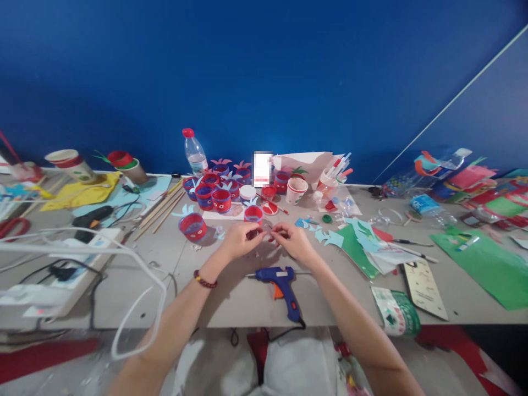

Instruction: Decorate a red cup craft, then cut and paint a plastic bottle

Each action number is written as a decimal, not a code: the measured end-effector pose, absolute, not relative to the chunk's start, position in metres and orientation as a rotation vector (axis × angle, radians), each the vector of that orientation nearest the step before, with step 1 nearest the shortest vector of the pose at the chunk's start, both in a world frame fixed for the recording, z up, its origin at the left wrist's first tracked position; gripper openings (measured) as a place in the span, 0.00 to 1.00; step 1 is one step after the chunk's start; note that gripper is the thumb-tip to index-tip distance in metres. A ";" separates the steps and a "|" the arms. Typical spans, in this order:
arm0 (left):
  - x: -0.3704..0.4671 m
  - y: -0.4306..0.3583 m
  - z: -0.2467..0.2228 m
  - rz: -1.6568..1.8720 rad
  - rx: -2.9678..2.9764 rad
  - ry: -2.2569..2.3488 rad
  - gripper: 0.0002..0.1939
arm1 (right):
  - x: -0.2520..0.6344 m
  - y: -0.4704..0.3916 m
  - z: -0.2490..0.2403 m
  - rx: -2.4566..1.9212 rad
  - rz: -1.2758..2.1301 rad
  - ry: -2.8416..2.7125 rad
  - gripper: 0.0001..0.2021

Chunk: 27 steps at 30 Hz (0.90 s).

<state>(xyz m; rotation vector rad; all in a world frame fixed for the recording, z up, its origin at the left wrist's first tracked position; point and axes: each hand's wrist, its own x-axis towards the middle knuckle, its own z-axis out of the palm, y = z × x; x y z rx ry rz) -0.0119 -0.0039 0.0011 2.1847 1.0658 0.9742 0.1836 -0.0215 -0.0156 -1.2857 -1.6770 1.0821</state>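
Observation:
My left hand [244,240] and my right hand [292,240] face each other above the grey table [165,308], fingertips pinched close together. Something small and pale shows between them, too small to make out. Just behind my left hand stands a red and purple cup ring [253,215] with a light blue paper fringe. Below my hands a blue glue gun [280,278] with an orange trigger lies on its side, nozzle to the left. Another red and purple ring [192,227] is to the left, and several similar ones [221,200] are grouped behind.
On the left lie a white power strip [88,264] with looping cables, wooden sticks [159,212] and yellow cloth [82,191]. A bottle [195,154] stands at the back. Green paper [487,264], blue paper scraps [329,237] and a green-white packet [396,312] lie on the right.

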 end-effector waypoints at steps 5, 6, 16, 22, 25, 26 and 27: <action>-0.008 -0.003 -0.003 0.758 1.820 0.977 0.17 | 0.180 -0.023 -0.017 -1.217 1.132 -1.594 0.09; -0.008 -0.003 -0.004 0.766 1.779 0.970 0.17 | 0.180 -0.024 -0.017 -1.214 1.119 -1.601 0.09; -0.006 0.001 -0.009 0.878 1.886 1.007 0.14 | 0.178 -0.024 -0.017 -1.210 1.158 -1.530 0.09; -0.006 0.003 -0.010 0.962 1.955 1.030 0.11 | 0.176 -0.026 -0.017 -1.249 1.142 -1.543 0.08; -0.005 0.002 -0.013 0.971 1.927 1.024 0.11 | 0.176 -0.026 -0.018 -1.263 1.071 -1.598 0.08; -0.005 0.002 -0.013 0.971 1.910 1.022 0.12 | 0.176 -0.027 -0.018 -1.267 1.039 -1.616 0.07; -0.004 0.002 -0.014 0.970 1.892 1.020 0.12 | 0.175 -0.027 -0.019 -1.271 1.009 -1.632 0.07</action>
